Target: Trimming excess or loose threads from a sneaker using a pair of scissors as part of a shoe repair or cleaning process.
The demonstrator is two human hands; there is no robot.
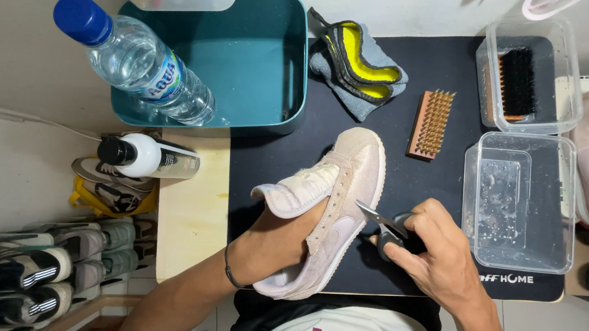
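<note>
Pink shoe (336, 210) sits mid-mat (444, 93) with the left hand (268, 243) pushed inside it, fingers hidden, so its grip cannot be told. Right hand (440, 255) is closed around scissors (384, 223), whose handles are mostly covered and whose blade tips touch the shoe's side. Bottle (132, 61) leans over the teal tub (260, 59); a brush (432, 123) lies just beyond the shoe.

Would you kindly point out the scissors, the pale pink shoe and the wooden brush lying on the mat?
scissors (382, 222), head view, on the blades beside the shoe.
pale pink shoe (360, 164), head view, on the toe area.
wooden brush (431, 124), head view, on its bristles.
</note>
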